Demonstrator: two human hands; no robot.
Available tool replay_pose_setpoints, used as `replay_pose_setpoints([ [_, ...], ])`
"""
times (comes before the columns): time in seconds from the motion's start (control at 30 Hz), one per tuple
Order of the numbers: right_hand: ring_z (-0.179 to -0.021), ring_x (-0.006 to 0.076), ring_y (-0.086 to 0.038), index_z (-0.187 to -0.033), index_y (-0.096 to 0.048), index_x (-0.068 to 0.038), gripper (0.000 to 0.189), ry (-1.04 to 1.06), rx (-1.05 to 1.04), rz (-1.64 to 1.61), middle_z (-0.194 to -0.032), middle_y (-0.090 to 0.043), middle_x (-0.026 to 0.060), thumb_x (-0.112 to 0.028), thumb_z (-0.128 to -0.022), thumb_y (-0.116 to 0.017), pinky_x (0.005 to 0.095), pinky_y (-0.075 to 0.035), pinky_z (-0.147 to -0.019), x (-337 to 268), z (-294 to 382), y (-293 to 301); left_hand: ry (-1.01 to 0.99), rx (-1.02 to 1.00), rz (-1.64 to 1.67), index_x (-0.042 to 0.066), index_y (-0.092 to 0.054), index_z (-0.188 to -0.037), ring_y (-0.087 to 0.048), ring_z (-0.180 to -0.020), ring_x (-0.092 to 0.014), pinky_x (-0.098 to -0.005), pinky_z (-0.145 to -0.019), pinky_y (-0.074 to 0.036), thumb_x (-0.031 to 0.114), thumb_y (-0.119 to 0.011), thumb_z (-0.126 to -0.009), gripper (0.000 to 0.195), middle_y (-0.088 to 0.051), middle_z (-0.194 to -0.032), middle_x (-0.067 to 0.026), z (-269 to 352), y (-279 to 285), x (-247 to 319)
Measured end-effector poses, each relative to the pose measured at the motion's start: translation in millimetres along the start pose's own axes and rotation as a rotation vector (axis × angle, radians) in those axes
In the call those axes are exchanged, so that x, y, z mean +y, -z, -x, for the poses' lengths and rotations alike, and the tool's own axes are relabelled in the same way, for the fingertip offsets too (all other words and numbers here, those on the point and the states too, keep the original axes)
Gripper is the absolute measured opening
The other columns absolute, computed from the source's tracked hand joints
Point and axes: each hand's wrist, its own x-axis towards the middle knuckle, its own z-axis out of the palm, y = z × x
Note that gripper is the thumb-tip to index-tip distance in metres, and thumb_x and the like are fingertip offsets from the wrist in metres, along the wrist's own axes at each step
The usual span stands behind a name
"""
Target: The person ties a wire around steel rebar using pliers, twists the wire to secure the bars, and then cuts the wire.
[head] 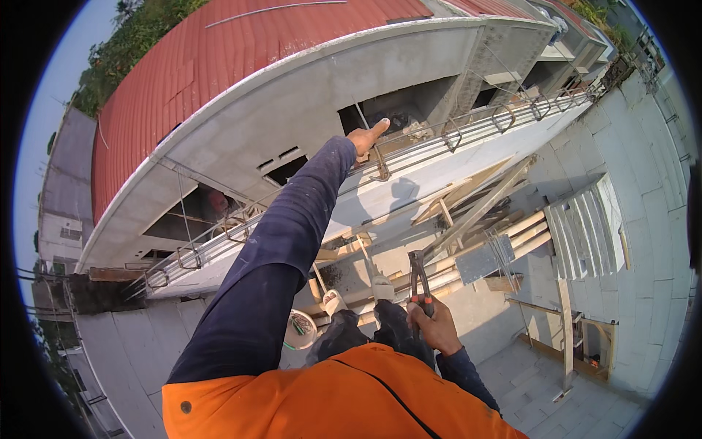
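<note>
In my right hand (439, 329) is a pair of end-cutting nippers (419, 285) with red and dark handles, jaws pointing away from me. My left arm reaches forward over a pale block wall (362, 203). At its end my left hand (368, 138) is at a rebar cage (460, 131) that runs along the top of the wall, right by a bent steel stirrup (381, 164). The thumb sticks out, but the other fingers are mostly hidden, so their grip cannot be made out.
Below me are bamboo poles (529, 228) and timber planks (482, 203), with my sandalled feet among them. A round bucket (300, 329) with small items stands left of my feet. Corrugated sheets (587, 230) lie at right. Beyond the wall is a red-roofed building (263, 44).
</note>
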Motion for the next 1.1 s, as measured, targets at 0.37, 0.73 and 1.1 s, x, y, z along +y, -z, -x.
replay_pose_setpoints([
  [0.37, -0.066, 0.0145, -0.067, -0.114, -0.065, 0.002, 0.027, -0.046, 0.179, 0.075, -0.075, -0.069, 0.0068, -0.021, -0.1, -0.068, 0.0313, -0.054, -0.063, 47, -14, 65, 0.183, -0.09, 0.114, 0.002, -0.067, -0.125, -0.072, -0.082, -0.023, -0.0463, -0.083, -0.062, 0.043, -0.056, -0.104, 0.047, -0.076, -0.1, -0.0097, -34, -14, 4],
  [0.73, -0.073, 0.0119, -0.064, -0.114, -0.064, 0.002, 0.03, 0.089, 0.181, 0.005, -0.081, -0.068, 0.0041, -0.025, -0.103, -0.064, 0.0289, -0.052, -0.069, 1, -37, 77, 0.213, -0.061, 0.257, -0.004, -0.054, -0.14, -0.075, -0.085, -0.026, -0.0498, -0.082, -0.062, 0.053, -0.056, -0.101, 0.069, -0.075, -0.109, -0.0205, -43, -11, -5],
  [1.1, -0.089, 0.0181, -0.068, -0.115, -0.063, 0.002, 0.034, 0.442, 0.138, -0.44, -0.091, -0.071, 0.0094, -0.03, -0.109, -0.056, 0.0327, -0.053, -0.083, -58, -45, 52, -0.705, -0.144, 0.264, 0.007, -0.043, -0.155, -0.052, -0.139, -0.029, -0.0464, -0.116, -0.042, 0.036, -0.08, -0.093, 0.078, -0.057, -0.148, -0.0157, 192, -101, 23],
])
